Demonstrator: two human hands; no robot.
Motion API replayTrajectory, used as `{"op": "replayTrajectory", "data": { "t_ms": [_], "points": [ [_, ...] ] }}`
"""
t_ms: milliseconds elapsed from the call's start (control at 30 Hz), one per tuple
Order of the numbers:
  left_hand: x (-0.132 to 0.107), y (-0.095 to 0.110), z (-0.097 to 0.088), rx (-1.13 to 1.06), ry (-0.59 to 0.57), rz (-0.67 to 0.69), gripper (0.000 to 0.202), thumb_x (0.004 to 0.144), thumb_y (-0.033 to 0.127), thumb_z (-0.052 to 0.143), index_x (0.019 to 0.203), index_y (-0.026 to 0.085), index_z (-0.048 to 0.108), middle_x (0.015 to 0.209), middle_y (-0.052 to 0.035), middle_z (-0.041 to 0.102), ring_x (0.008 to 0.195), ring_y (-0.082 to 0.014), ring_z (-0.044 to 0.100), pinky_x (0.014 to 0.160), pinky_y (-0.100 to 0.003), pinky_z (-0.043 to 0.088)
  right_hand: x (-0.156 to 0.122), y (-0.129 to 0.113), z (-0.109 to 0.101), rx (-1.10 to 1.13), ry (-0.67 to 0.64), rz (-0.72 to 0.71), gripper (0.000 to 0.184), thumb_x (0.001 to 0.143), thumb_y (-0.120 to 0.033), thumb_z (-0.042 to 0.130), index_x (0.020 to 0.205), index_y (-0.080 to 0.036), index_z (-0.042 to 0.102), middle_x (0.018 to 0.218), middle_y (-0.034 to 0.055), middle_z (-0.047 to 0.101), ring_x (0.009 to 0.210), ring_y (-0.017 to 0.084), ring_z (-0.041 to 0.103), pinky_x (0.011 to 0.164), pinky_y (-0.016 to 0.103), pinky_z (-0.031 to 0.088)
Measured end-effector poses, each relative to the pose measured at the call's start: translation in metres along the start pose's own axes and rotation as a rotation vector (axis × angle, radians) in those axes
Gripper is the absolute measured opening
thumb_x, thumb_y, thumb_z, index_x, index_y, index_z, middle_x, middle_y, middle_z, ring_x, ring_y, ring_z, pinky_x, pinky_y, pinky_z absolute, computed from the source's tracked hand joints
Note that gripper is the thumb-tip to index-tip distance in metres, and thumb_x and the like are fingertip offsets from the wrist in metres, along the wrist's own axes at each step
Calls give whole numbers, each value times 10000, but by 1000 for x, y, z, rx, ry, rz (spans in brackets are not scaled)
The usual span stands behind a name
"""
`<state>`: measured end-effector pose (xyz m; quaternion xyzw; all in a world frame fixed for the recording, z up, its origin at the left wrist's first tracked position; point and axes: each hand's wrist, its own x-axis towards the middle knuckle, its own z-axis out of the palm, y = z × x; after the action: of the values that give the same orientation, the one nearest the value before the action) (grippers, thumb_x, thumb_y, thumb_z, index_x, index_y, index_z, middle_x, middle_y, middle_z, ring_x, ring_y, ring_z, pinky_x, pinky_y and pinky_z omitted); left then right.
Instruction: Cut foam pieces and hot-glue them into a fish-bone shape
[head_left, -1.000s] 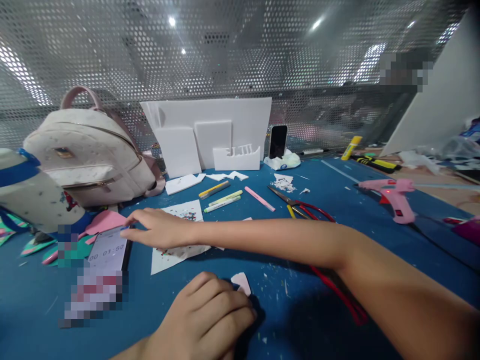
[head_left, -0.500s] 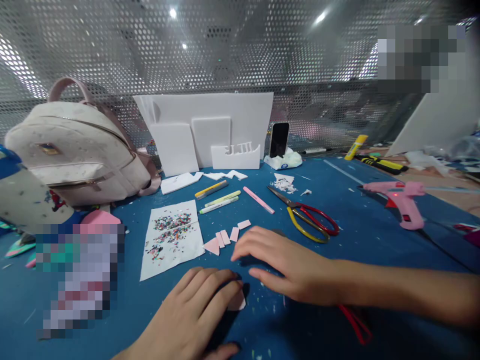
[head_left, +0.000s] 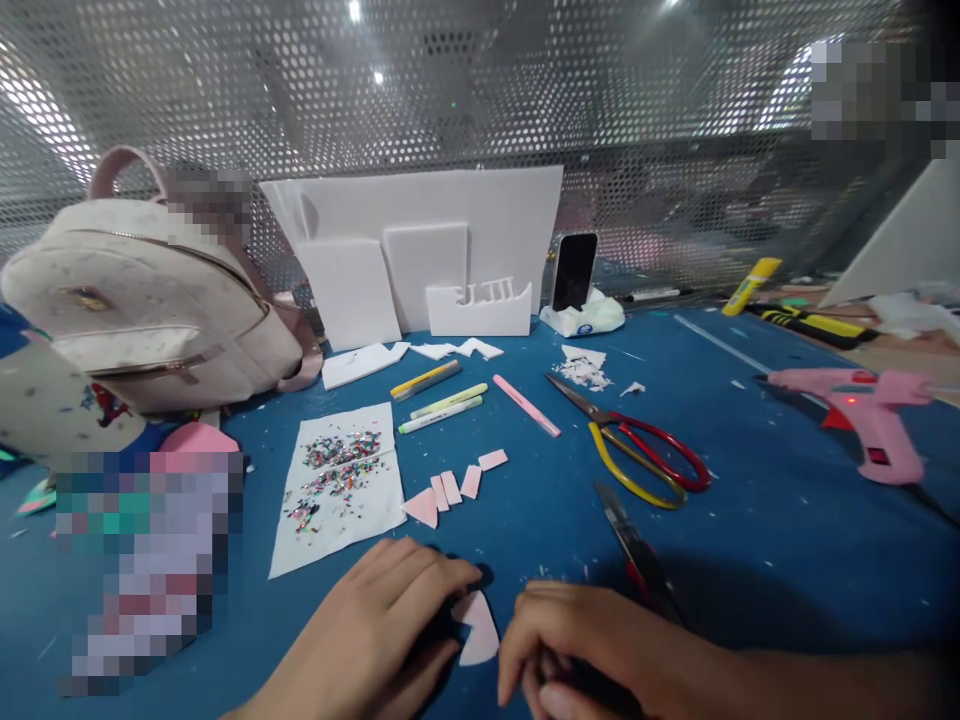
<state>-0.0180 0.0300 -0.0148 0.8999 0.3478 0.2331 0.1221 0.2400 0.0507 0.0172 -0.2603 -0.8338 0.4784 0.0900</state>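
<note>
A pale pink cut piece with a notched side (head_left: 480, 630) lies on the blue table between my two hands. My left hand (head_left: 367, 620) rests palm down just left of it, fingers stretched and the thumb apart, the index fingertip close to its upper edge. On the other side, my right hand (head_left: 577, 640) has its fingers curled in; whatever is inside them is hidden. A cutter knife (head_left: 634, 555) with its blade out lies beyond the right hand, its rear end hidden by the hand. Several small pink pieces (head_left: 450, 488) lie farther off.
A white sheet (head_left: 285, 550) bears colourful glitter bits. Scissors (head_left: 645, 465), markers (head_left: 442, 413) and a pink glue gun (head_left: 847, 390) lie around. White foam boards (head_left: 345, 290), a phone (head_left: 575, 270) and a backpack (head_left: 150, 290) stand behind.
My right hand has drawn back toward me and curled its fingers, uncovering the cutter knife. More of the pink piece shows beside my left hand. The view has shifted slightly.
</note>
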Motion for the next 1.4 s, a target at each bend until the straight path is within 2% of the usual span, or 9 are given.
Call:
{"op": "replayTrajectory", "data": {
  "t_ms": [167, 300, 500, 600, 733, 867, 1033, 1233, 1400],
  "points": [
    [8, -3, 5, -96, -36, -67, 308, 976, 185, 563, 1275, 218, 501, 1099, -55, 697, 954, -188, 653, 812, -301, 555, 16, 12, -24, -40, -39, 104, 233, 999, -218, 439, 1012, -215, 671, 666, -24, 565, 605, 127, 540, 585, 218, 430],
    [5, -10, 17, -139, -12, -20, 385, 989, 469, 572, 1282, 225, 511, 1110, -80, 674, 946, -216, 641, 796, -323, 546, 22, 20, -30, -166, 1, 14, 223, 977, -188, 457, 989, -214, 678, 700, -12, 602, 642, 140, 552, 615, 234, 412],
    [-4, -16, 24, -114, 58, -17, 380, 988, 523, 553, 1226, 227, 562, 1038, -73, 646, 906, -207, 626, 757, -303, 522, 18, 26, -24, -339, -86, -153, 263, 923, -118, 455, 1063, -204, 661, 869, 27, 716, 780, 168, 666, 755, 270, 453],
    [-5, -14, 21, -106, 46, -39, 342, 1004, 491, 533, 1221, 229, 571, 1036, -71, 638, 905, -216, 610, 763, -325, 505, 15, 22, -23, -373, -36, -140, 254, 943, -141, 448, 1086, -218, 643, 908, 35, 723, 811, 184, 680, 770, 296, 454],
    [-3, -9, 15, -113, -8, -71, 296, 977, 403, 611, 1214, 233, 559, 1059, -59, 648, 917, -227, 593, 759, -342, 486, 11, 13, -24, -248, 91, 25, 219, 1002, -213, 419, 1122, -262, 597, 904, 2, 704, 755, 149, 642, 674, 258, 440],
    [-1, -3, 11, -101, -6, -105, 247, 966, 281, 622, 1201, 250, 554, 1051, -36, 664, 905, -213, 610, 767, -337, 492, 13, 19, -26, -385, 200, -6, 93, 958, -184, 478, 940, -236, 553, 790, -30, 625, 688, 134, 555, 647, 270, 374],
    [-2, 0, 8, -80, 35, -102, 345, 975, 300, 620, 1300, 248, 514, 1112, -42, 680, 955, -198, 640, 824, -320, 512, 17, 27, -31, -473, 160, -7, 106, 978, -212, 494, 887, -223, 546, 742, -43, 606, 659, 122, 550, 616, 274, 337],
    [-1, -2, 7, -74, 18, -57, 346, 987, 216, 590, 1317, 218, 487, 1100, -37, 698, 933, -195, 624, 817, -317, 494, 2, 18, -51, -893, 213, -38, 403, 1022, -348, 477, 643, -211, 488, 579, -6, 579, 531, 144, 528, 549, 323, 232],
    [-3, -5, 8, -113, -21, -31, 383, 979, 78, 538, 1334, 214, 491, 1202, -41, 674, 1012, -188, 599, 878, -322, 449, -18, 23, -72, -1248, 221, 88, 490, 919, -519, 638, 537, -233, 529, 446, 28, 561, 356, 176, 431, 492, 327, 101]
  ]
}}
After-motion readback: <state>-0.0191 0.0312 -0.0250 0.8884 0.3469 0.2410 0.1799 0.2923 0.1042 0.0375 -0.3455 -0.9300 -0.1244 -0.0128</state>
